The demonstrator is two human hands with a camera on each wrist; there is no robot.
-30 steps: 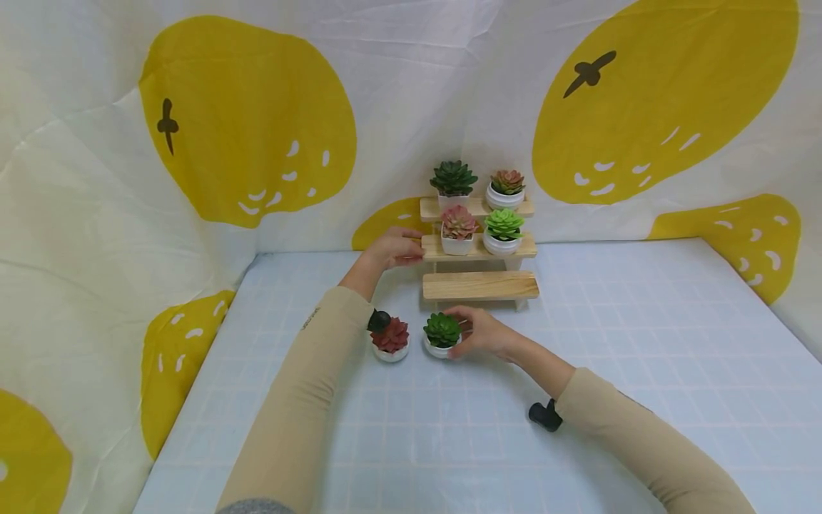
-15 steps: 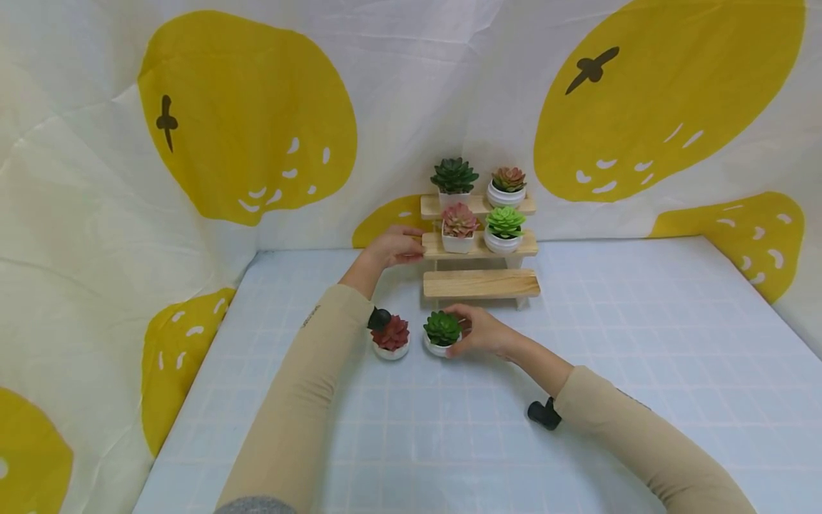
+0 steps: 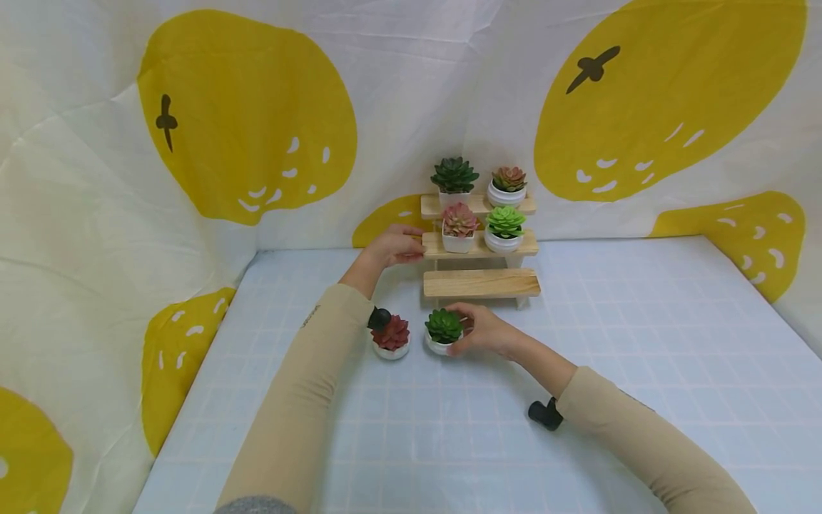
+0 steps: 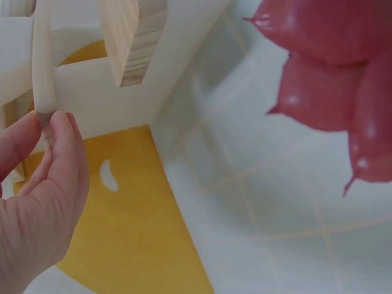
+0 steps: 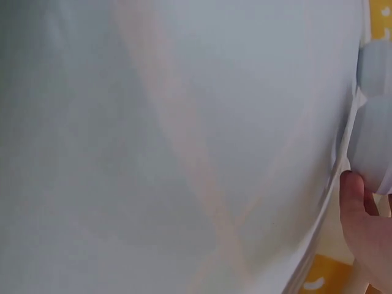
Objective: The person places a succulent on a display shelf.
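My left hand [image 3: 393, 246] pinches the left end of the middle shelf of a wooden tiered stand [image 3: 481, 284], thumb on one face and fingers on the other in the left wrist view. On the table in front of the stand, my right hand [image 3: 480, 331] grips the white pot of a dark green succulent [image 3: 443, 327] from its right side. The right wrist view shows the thumb against a white pot [image 5: 373, 141]. Just left of it sits a red succulent [image 3: 391, 335] in a white pot, under my left wrist; its leaves loom large in the left wrist view.
Two succulents, dark green [image 3: 454, 175] and reddish [image 3: 509, 180], stand on the top shelf. Pink [image 3: 459, 221] and bright green [image 3: 504, 223] ones share the middle shelf. A white curtain [image 3: 424, 86] with yellow fruit prints hangs behind the checked table [image 3: 642, 314].
The dark green succulent in my right hand has shifted very slightly toward the stand. My left hand keeps its hold on the shelf end.
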